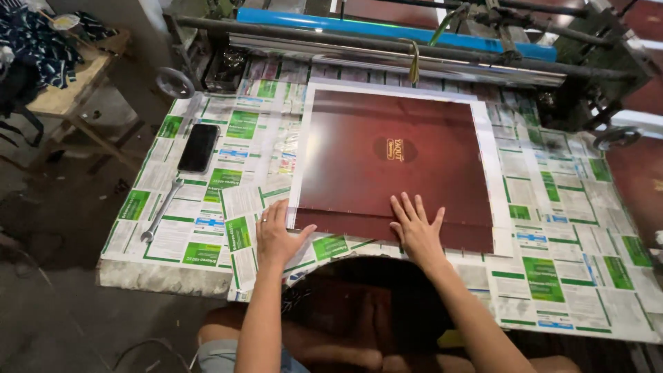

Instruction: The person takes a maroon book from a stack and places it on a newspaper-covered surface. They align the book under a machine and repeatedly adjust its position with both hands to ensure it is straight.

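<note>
Head view: left hand [276,235] and right hand [416,224] – fingers spread, pinching nothing – press the maroon sheet [394,166] flat, squaring its near edge.

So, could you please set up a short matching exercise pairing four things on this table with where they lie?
Things:
1. phone
2. wrench
3. left hand
4. right hand

Places:
A. flat on the dark red sheet, fingers spread
B. at the sheet's near left corner
C. left of the sheet, above the wrench
D. near the table's left edge, below the phone

Pairs: 1-C, 2-D, 3-B, 4-A
</note>
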